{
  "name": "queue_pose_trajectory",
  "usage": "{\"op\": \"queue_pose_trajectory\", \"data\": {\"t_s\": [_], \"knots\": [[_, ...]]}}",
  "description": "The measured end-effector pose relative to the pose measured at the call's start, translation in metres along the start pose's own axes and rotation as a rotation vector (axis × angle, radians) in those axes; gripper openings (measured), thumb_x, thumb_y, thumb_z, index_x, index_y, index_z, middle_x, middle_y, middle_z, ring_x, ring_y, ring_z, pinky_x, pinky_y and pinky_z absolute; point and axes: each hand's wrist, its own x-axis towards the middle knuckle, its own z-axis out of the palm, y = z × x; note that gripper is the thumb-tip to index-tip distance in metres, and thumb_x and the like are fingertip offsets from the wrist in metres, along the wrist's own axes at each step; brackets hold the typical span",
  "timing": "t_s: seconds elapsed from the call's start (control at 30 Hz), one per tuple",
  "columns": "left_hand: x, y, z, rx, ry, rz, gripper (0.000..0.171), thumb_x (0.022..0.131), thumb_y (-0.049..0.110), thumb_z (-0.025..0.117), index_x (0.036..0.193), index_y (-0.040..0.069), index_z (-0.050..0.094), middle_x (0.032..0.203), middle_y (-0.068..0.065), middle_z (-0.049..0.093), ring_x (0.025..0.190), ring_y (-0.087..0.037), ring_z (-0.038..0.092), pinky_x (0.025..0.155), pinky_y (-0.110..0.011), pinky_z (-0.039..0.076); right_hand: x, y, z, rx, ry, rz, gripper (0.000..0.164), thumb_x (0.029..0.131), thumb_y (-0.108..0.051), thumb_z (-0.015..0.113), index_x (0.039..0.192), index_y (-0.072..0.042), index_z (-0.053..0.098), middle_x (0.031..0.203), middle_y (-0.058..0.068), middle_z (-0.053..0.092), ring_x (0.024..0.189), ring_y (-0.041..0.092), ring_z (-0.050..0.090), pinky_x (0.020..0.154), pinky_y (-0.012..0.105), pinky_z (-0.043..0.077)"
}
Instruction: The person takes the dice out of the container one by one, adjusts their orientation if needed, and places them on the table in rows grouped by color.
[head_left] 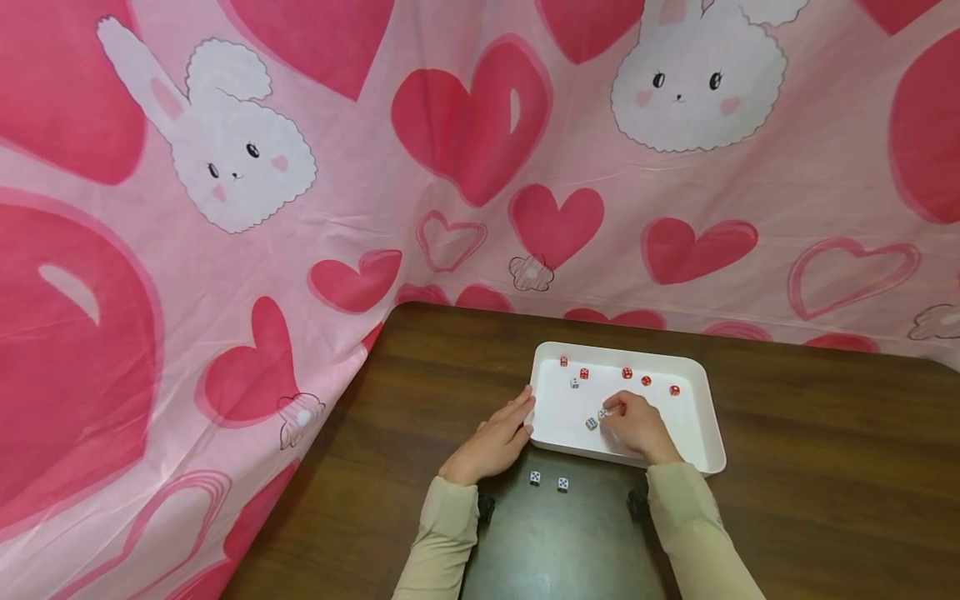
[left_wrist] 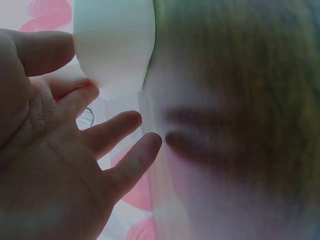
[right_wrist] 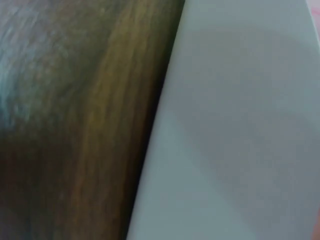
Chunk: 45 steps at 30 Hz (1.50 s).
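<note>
A white tray [head_left: 697, 417] lies on the table with several red dice [head_left: 627, 373] along its far side. My right hand [head_left: 636, 423] reaches over the tray's near side, and its thumb and index finger pinch a white die [head_left: 602, 413]. Just left of those fingertips sits another white die [head_left: 591, 423], and a third white die [head_left: 574, 383] is farther back. Fingers straight, my left hand [head_left: 491, 442] touches the tray's left end; the left wrist view shows this hand [left_wrist: 65, 125] spread against the tray wall [left_wrist: 115, 45]. In the right wrist view only the tray's side [right_wrist: 225, 125] shows well.
Two white dice, a left one [head_left: 535, 478] and a right one [head_left: 562, 484], lie on the table in front of the tray. The brown wooden table [head_left: 825, 450] extends to both sides. A pink cloth [head_left: 337, 192] with hearts and rabbits hangs behind and at the left.
</note>
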Motion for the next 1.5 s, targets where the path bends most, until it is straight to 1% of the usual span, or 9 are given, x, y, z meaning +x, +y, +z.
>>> {"op": "queue_pose_trajectory", "data": {"t_s": [0.13,0.23,0.43,0.7,1.17,1.5], "knots": [[-0.0008,-0.0002,0.0001,-0.002,-0.001,0.009,0.051,0.096,0.029,0.037,0.143,0.017,0.021,0.151,0.01,0.009,0.138,-0.02,0.017,0.102,-0.059,0.019,-0.0024,-0.0027,0.001,-0.025,-0.003,0.008,0.027,0.081,-0.016,0.057,0.104,-0.003,0.055,0.08,0.009,0.052,0.073,0.021,0.047,0.06,0.028,0.035],[-0.0015,-0.0006,-0.0001,-0.002,-0.003,0.013,0.051,0.096,0.028,0.037,0.143,0.017,0.02,0.151,0.01,0.009,0.138,-0.02,0.016,0.103,-0.059,0.018,-0.0025,-0.0029,0.0024,-0.05,0.004,-0.002,0.026,0.08,-0.016,0.057,0.103,-0.003,0.055,0.079,0.008,0.052,0.072,0.02,0.048,0.06,0.028,0.034],[-0.0035,-0.0017,-0.0006,-0.004,-0.001,0.012,0.051,0.096,0.029,0.037,0.143,0.017,0.021,0.15,0.01,0.009,0.138,-0.02,0.017,0.103,-0.058,0.019,-0.0027,-0.0027,0.0058,-0.088,0.007,-0.003,0.025,0.079,-0.016,0.058,0.102,-0.004,0.056,0.081,0.009,0.054,0.071,0.021,0.048,0.058,0.028,0.035],[-0.0038,-0.0024,0.0,-0.008,-0.006,0.008,0.051,0.096,0.03,0.036,0.143,0.018,0.02,0.15,0.011,0.008,0.138,-0.019,0.016,0.103,-0.057,0.019,-0.0046,-0.0038,0.0067,-0.093,0.016,0.004,0.023,0.079,-0.014,0.058,0.099,-0.004,0.056,0.079,0.009,0.055,0.07,0.021,0.049,0.055,0.028,0.035],[-0.0041,-0.0024,0.0,-0.01,-0.01,-0.001,0.051,0.096,0.031,0.037,0.143,0.018,0.021,0.15,0.011,0.009,0.138,-0.018,0.016,0.103,-0.057,0.019,-0.0049,-0.0042,0.0088,-0.11,0.022,0.015,0.02,0.079,-0.014,0.058,0.097,-0.005,0.056,0.076,0.008,0.053,0.068,0.021,0.048,0.056,0.029,0.035],[-0.0025,-0.0038,0.0011,-0.006,-0.004,0.0,0.051,0.096,0.029,0.037,0.143,0.018,0.021,0.15,0.011,0.009,0.138,-0.019,0.017,0.102,-0.058,0.02,-0.0034,-0.0018,0.0097,-0.104,0.041,-0.009,0.018,0.079,-0.014,0.059,0.094,-0.005,0.057,0.075,0.008,0.053,0.067,0.02,0.047,0.055,0.028,0.035]]}}
